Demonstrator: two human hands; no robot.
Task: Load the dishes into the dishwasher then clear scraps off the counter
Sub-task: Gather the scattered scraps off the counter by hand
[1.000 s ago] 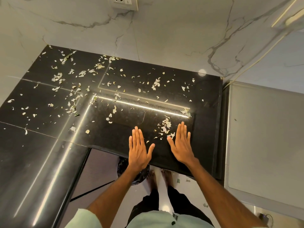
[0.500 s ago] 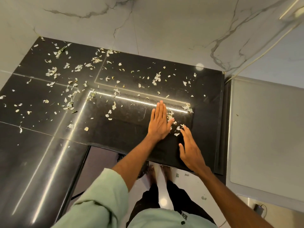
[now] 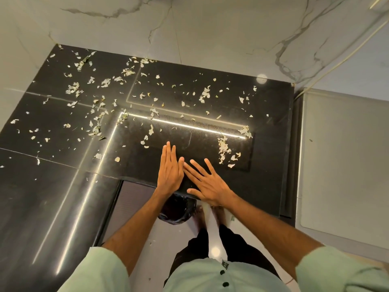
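At the counter (image 3: 263, 186) edge, left hand (image 3: 170, 171) and right hand (image 3: 207, 182) are drawn back flat-fingered, empty, scraps (image 3: 224, 148) left unswept.

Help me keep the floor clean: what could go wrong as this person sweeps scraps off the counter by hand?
1. The bin sits only partly out from under the counter; scraps pushed over the edge by the left hand and right hand may miss it.
2. The scrap cluster beside the right hand lies outside both flat hands and may get skipped.
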